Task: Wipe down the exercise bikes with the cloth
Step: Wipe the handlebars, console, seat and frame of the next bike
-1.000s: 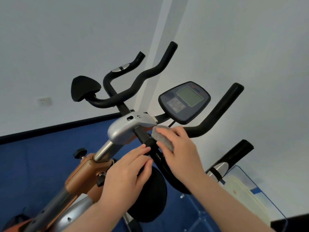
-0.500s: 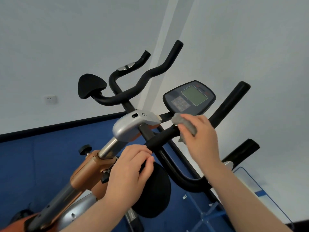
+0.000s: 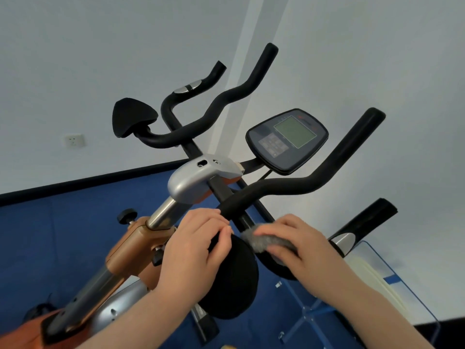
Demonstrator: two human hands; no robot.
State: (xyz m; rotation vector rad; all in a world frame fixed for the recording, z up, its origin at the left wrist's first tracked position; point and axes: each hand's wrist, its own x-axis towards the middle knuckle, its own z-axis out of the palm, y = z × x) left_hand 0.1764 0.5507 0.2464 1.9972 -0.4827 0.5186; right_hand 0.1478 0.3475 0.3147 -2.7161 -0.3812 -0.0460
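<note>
An orange and silver exercise bike (image 3: 130, 245) fills the view, with black foam handlebars (image 3: 297, 183) and a dark console (image 3: 286, 139). My right hand (image 3: 299, 248) presses a grey cloth (image 3: 264, 241) onto the lower curve of the near handlebar, just below the stem. My left hand (image 3: 196, 248) curls around the black round elbow pad (image 3: 231, 278) and the handlebar end beside it. The cloth is partly covered by my fingers.
A second black elbow pad (image 3: 130, 120) sits at the far left of the bars. A clear plastic box (image 3: 392, 293) stands at the lower right on the blue floor (image 3: 63, 235). White walls rise behind, with a socket (image 3: 73, 140) at left.
My right hand has slid the cloth from the upper handlebar near the console down to the lower curve. The left hand stays on the elbow pad.
</note>
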